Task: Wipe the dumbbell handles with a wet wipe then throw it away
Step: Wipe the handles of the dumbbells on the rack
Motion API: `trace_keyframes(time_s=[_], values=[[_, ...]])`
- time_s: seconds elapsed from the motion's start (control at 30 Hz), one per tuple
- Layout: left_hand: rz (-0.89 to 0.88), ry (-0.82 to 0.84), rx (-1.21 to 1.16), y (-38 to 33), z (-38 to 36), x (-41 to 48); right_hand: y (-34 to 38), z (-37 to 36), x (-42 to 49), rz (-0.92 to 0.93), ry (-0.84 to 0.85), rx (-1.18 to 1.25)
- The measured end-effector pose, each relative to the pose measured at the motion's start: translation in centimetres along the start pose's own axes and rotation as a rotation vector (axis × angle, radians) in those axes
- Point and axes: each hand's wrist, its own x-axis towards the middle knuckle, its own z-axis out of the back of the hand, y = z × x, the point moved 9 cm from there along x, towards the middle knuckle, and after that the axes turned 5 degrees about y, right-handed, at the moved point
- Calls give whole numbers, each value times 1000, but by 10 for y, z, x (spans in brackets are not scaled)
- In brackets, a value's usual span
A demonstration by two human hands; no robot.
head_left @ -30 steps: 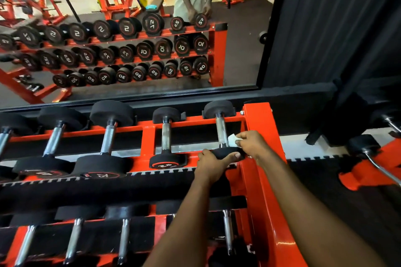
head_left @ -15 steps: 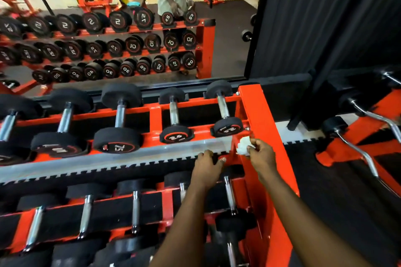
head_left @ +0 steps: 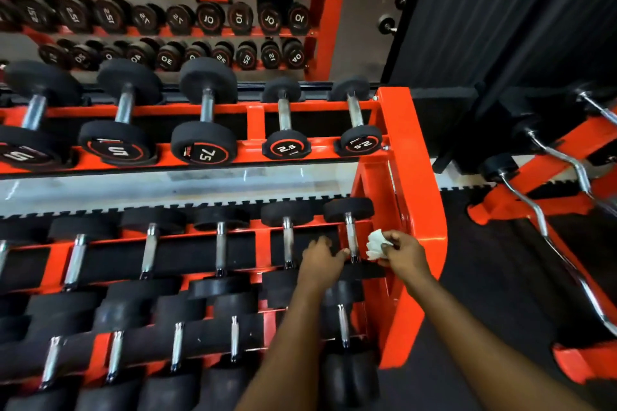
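Observation:
An orange three-tier rack (head_left: 412, 157) holds black dumbbells with chrome handles. My right hand (head_left: 404, 252) pinches a crumpled white wet wipe (head_left: 375, 243) just right of the chrome handle (head_left: 350, 237) of the rightmost dumbbell on the middle tier. My left hand (head_left: 320, 259) hovers over the middle tier with its fingers reaching toward the near end of that same handle, its fingertips close to it. On the top tier stand two 2.5 dumbbells (head_left: 359, 140) at the right end.
A mirror (head_left: 200, 10) behind the rack reflects the rack and a person. A second orange stand with curl bars (head_left: 551, 177) sits to the right on the black rubber floor (head_left: 484, 277). The lower tier holds more dumbbells (head_left: 344, 327) under my arms.
My hands left the top-tier 2.5 dumbbell and dropped to the middle tier. The view tilted down. My right hand kept the wipe throughout.

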Motion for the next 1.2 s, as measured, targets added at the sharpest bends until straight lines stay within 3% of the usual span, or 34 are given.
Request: trace_keyframes(time_s=[0.4,0.57,0.7,0.87,0.97,1.1,1.2], values=[[188,-19,-56,40,-46,7,-9,-23,27,131,255,-426],[368,-121,-154,56,-97,19,-12,-45,75,265,420,-564],[511,-345,-243,60,-134,26,-22,-77,111,386,602,-672],[621,-371,-365,60,-162,46,-33,-126,121,531,825,-827],[652,-406,-383,60,-175,58,-43,-153,109,698,985,-1069],[694,-467,-367,70,-185,62,-78,-160,102,846,1153,-1587],[686,-484,-361,71,-187,62,-73,-165,98,984,1182,-1656]])
